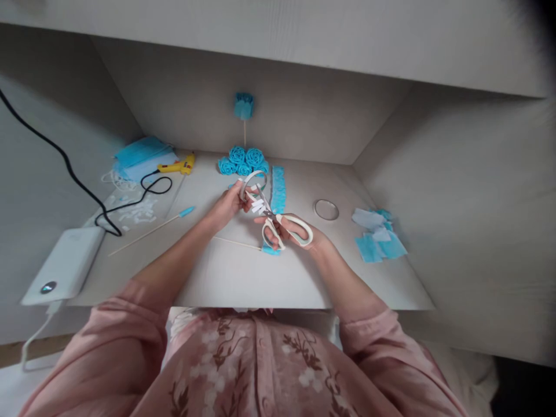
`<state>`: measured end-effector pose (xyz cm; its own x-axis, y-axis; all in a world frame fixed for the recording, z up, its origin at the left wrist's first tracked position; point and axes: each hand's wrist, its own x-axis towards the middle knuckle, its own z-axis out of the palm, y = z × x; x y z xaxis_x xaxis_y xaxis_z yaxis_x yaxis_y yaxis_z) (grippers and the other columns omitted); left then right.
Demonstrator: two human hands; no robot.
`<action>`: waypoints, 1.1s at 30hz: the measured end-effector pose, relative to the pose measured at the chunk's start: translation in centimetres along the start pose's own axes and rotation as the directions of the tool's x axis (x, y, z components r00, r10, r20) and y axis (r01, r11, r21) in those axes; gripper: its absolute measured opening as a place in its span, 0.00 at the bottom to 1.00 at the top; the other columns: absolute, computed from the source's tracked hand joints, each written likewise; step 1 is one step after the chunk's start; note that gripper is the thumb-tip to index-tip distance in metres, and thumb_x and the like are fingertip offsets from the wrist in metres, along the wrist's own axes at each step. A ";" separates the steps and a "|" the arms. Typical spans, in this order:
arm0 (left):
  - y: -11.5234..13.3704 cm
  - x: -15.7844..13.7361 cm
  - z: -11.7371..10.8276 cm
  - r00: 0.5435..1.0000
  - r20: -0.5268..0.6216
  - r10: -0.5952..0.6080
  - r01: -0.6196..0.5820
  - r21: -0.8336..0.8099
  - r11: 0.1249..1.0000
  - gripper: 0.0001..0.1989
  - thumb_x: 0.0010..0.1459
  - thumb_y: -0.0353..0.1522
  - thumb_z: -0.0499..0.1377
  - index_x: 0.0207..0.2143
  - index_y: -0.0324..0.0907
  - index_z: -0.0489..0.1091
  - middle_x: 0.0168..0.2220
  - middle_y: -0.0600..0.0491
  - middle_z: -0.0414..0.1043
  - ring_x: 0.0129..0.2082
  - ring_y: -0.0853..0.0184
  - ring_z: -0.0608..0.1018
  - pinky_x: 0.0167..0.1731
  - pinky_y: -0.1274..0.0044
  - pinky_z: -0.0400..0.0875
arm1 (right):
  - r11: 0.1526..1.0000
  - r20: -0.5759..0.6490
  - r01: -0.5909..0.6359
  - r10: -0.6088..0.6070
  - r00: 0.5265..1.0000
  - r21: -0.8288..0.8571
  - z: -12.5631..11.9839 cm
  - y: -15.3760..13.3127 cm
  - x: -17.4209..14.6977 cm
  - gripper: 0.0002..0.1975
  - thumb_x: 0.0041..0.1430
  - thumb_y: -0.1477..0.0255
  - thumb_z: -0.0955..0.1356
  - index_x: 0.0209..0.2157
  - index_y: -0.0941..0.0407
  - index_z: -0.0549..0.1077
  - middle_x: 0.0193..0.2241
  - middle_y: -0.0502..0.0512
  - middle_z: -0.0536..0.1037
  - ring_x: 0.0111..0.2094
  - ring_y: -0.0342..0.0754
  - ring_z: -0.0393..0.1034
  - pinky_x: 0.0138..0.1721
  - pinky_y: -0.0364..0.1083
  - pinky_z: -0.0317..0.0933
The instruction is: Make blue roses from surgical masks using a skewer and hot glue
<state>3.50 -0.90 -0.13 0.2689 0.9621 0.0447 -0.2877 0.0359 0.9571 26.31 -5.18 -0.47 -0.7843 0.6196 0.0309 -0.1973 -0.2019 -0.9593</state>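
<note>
My left hand is closed on a thin roll of tape, held upright just above the table. Small white strips hang between the roll and the blades; whether they are tape ends cannot be made out. In my right hand is a pair of scissors with white handles, its blades pointing toward the roll. Behind them lie several blue rosettes and a ruffled blue strip. Beneath my right hand rests a thin stick with a blue end.
A blue flower on a stick stands at the back. Left are a yellow glue gun, face masks, white scraps, another blue-tipped stick and a white power bank. Right are a second roll and blue-white pieces.
</note>
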 end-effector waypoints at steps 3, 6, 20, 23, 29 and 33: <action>0.0 -0.2 0.3 0.999 0.017 -0.047 0.047 -0.005 0.999 0.30 0.69 0.54 0.53 0.35 0.37 0.75 0.26 0.52 0.70 0.27 0.67 0.71 0.31 0.76 0.66 | 1.000 0.016 0.009 -0.009 1.000 0.022 0.1 0.2 0.1 0.35 0.62 0.45 0.71 0.52 0.64 0.76 0.31 0.52 0.73 0.28 0.43 0.68 0.27 0.43 0.71; 0.2 -0.4 0.6 0.995 0.070 -0.066 0.067 -0.002 0.998 0.28 0.68 0.54 0.55 0.34 0.37 0.75 0.27 0.52 0.70 0.27 0.68 0.71 0.32 0.76 0.67 | 0.999 0.018 0.014 -0.015 1.000 0.032 0.1 0.3 0.2 0.34 0.61 0.44 0.71 0.50 0.63 0.78 0.31 0.52 0.73 0.28 0.43 0.68 0.27 0.43 0.71; -0.1 -0.7 0.4 0.980 0.199 -0.003 -0.019 0.109 0.994 0.29 0.58 0.58 0.61 0.36 0.38 0.73 0.30 0.52 0.71 0.32 0.65 0.72 0.37 0.74 0.67 | 1.000 -0.004 -0.010 0.010 1.000 0.011 -0.1 0.1 0.2 0.35 0.60 0.42 0.70 0.51 0.60 0.78 0.28 0.51 0.74 0.25 0.43 0.69 0.24 0.42 0.68; -0.4 -0.7 0.2 0.980 0.200 0.001 -0.031 0.147 0.989 0.29 0.56 0.58 0.63 0.34 0.38 0.74 0.31 0.50 0.73 0.33 0.65 0.73 0.39 0.73 0.68 | 1.000 -0.012 -0.009 0.009 1.000 0.020 0.0 0.0 0.1 0.36 0.60 0.42 0.71 0.51 0.61 0.78 0.29 0.51 0.74 0.26 0.43 0.69 0.25 0.42 0.69; -0.6 -0.7 0.0 0.976 0.217 -0.018 -0.021 0.177 0.984 0.29 0.54 0.57 0.66 0.34 0.38 0.76 0.35 0.50 0.75 0.36 0.64 0.74 0.44 0.72 0.67 | 1.000 -0.026 -0.005 0.006 1.000 0.021 0.3 -0.3 0.1 0.38 0.58 0.41 0.72 0.53 0.60 0.78 0.29 0.50 0.73 0.27 0.42 0.67 0.26 0.42 0.70; -0.6 -0.8 0.0 0.969 0.248 0.001 -0.043 0.161 0.986 0.29 0.56 0.56 0.65 0.39 0.37 0.78 0.35 0.48 0.77 0.37 0.62 0.76 0.44 0.71 0.68 | 1.000 -0.018 -0.010 0.011 1.000 0.016 0.1 -0.1 0.1 0.38 0.59 0.41 0.71 0.53 0.62 0.78 0.27 0.49 0.73 0.25 0.42 0.67 0.24 0.42 0.67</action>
<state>3.46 -1.66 -0.74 0.4880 0.8652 0.1157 -0.1467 -0.0493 0.9879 26.17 -5.17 -0.31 -0.7758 0.6308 0.0156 -0.1983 -0.2203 -0.9551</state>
